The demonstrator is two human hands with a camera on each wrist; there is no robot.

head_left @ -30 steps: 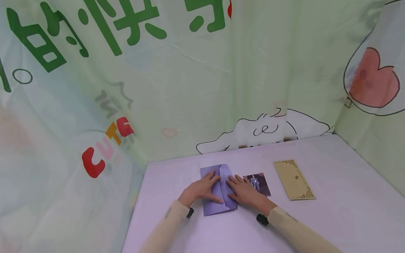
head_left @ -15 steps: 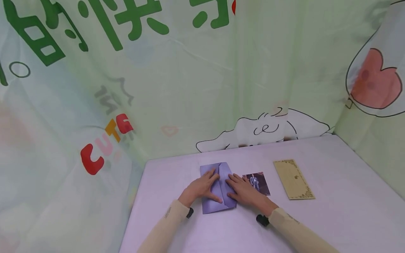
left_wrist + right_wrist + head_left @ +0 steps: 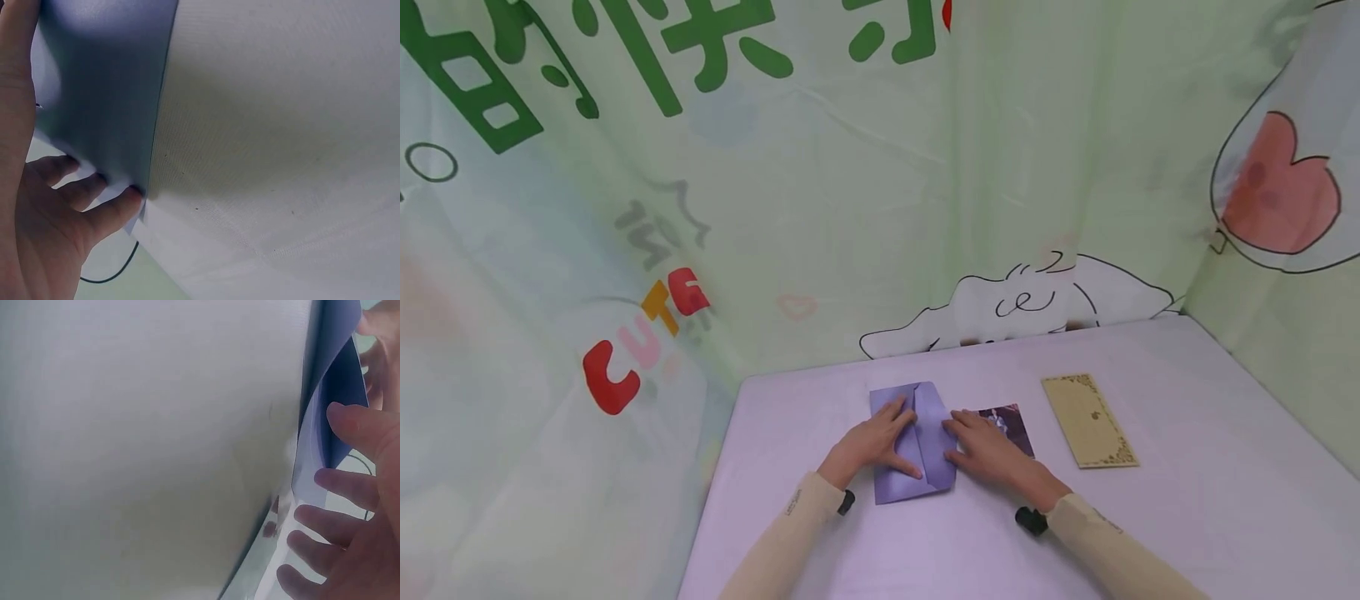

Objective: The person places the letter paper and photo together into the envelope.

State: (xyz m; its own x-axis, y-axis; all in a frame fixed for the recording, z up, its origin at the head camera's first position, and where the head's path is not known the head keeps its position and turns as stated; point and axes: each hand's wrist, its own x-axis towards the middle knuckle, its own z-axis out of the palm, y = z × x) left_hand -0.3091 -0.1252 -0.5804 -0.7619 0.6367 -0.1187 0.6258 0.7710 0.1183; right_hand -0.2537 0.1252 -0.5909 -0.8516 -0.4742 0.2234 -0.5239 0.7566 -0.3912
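Observation:
A purple envelope (image 3: 934, 437) lies on the table, its flap along the right side. My left hand (image 3: 869, 442) rests on the envelope's left part with fingers and thumb spread; the left wrist view shows its fingertips at the edge of the purple paper (image 3: 103, 94). At the envelope's right edge is my right hand (image 3: 991, 454), fingers loosely extended. In the right wrist view its thumb touches or nearly touches the flap (image 3: 337, 334), which stands slightly raised. Partly hidden behind that hand lies a dark photo (image 3: 1019, 429) of a figure.
A tan card (image 3: 1088, 421) with ornate dark corners lies to the right of the photo. The pale lilac table (image 3: 985, 550) meets a printed fabric curtain (image 3: 850, 208) at the back. More curtain hangs on the left and right sides.
My right hand has slid slightly right, from on top of the flap to its edge, covering more of the photo. The left hand stays on the envelope. The head view has shifted a little.

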